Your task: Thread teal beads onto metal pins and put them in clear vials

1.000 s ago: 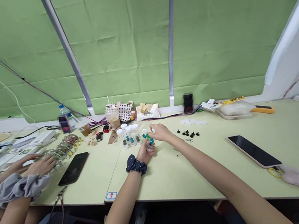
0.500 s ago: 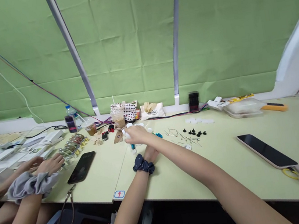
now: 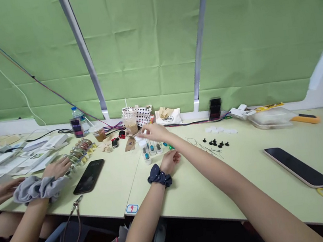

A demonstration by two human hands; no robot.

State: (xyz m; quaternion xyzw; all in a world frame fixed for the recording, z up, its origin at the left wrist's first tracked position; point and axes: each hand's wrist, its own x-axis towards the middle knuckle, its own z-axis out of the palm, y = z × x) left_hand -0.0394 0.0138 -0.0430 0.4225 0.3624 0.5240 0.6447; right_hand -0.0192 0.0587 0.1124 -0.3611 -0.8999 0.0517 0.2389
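A: Where are things on the pale green table (image 3: 187,201)?
B: Small clear vials (image 3: 152,149) stand near its far edge. The right hand (image 3: 155,133) hovers over them, fingers curved; any pinch is unclear. The left hand (image 3: 170,162) lies loosely curled, empty, just beside them.
A: Risk?
B: One careless brush could topple those narrow vials.

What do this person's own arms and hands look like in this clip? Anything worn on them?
The left forearm and right forearm are bare, with no sleeves in view. A dark navy fabric scrunchie with small white dots sits around the left wrist, just behind the left hand. The right hand shows no band or glove.
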